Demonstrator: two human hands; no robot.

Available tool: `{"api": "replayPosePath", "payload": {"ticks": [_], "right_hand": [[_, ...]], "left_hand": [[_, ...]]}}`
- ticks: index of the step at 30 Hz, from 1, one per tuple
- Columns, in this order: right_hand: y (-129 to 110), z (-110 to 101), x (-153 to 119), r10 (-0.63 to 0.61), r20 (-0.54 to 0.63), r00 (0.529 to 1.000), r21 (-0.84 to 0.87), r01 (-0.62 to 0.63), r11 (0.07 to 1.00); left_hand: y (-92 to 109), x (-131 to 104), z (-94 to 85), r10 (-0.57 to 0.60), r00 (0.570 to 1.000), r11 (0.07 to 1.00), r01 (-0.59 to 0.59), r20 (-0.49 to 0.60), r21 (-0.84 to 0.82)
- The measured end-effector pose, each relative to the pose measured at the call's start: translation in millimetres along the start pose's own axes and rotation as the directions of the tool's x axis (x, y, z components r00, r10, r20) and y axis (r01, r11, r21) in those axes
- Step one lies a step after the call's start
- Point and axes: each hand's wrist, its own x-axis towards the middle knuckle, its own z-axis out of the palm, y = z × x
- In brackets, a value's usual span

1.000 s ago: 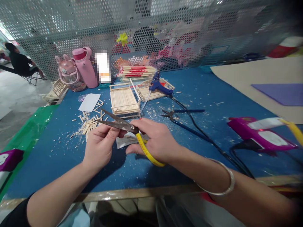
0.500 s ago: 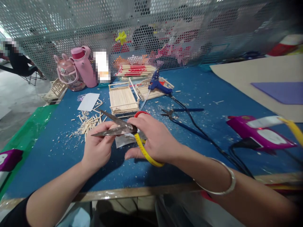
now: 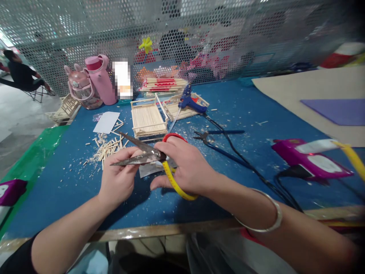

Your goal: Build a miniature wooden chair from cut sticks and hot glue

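The work goes on over a blue cloth-covered table (image 3: pixel 251 110) strewn with pale wood chips, fenced at the back by a perforated metal screen (image 3: pixel 85 30); beyond its left end a person sits on a chair on a grey floor.

The right hand (image 3: pixel 189 167) is clenched through the red and yellow loops of a pair of steel-bladed scissors (image 3: pixel 142 152), whose blades stand parted and point away to the left. The left hand (image 3: pixel 119 177) is pinched up under those blades; whatever it holds is too small and too covered by the fingers to make out.

Just beyond the blade tips lies a heap of short cut wooden sticks (image 3: pixel 110 148), and further behind the grip a small tray built of pale sticks (image 3: pixel 148 120). To the right of the grip lie blue-handled pliers (image 3: pixel 216 139) and, behind them, a blue glue gun (image 3: pixel 191 102) with a black cord. A magenta and white device (image 3: pixel 310 161) at far right is blurred, with its edge cut off.
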Motion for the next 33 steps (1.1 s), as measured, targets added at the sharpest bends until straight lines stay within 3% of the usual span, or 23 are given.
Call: {"api": "replayPosePath", "payload": {"ticks": [5,15,19,21,24,27,30,33], "right_hand": [[-1,1,-1,0.041,-0.004,0.999,-0.027,-0.041,0.999],[2,3,-4,0.061,-0.012,0.998,-0.017,-0.061,0.998],[-2,3,-2,0.155,0.000,0.988,0.182,-0.153,0.971],[-7,3,1,0.294,0.006,0.956,0.401,-0.271,0.875],[-14,4,4,0.489,0.068,0.870,0.723,-0.381,0.576],[-16,6,5,0.550,0.197,0.812,0.851,-0.420,0.316],[-15,8,5,0.573,0.283,0.769,0.853,-0.475,0.217],[-15,11,5,0.577,0.335,0.745,0.854,-0.498,0.147]], "left_hand": [[-6,1,-0.8,0.040,0.999,0.992,-0.038,0.016,-0.119],[-3,-1,4.1,-0.063,0.998,0.951,0.053,-0.023,-0.303],[-2,-1,5.5,-0.076,0.997,0.976,0.076,0.010,-0.205],[-2,0,6.7,-0.034,0.998,0.998,0.037,0.054,-0.059],[-5,1,7.6,0.133,0.982,0.964,-0.159,0.136,0.211],[-9,1,6.9,0.293,0.935,0.871,-0.347,0.198,0.348],[-12,2,6.5,0.305,0.935,0.861,-0.351,0.179,0.369],[-11,1,8.6,0.233,0.965,0.925,-0.258,0.120,0.278]]}}
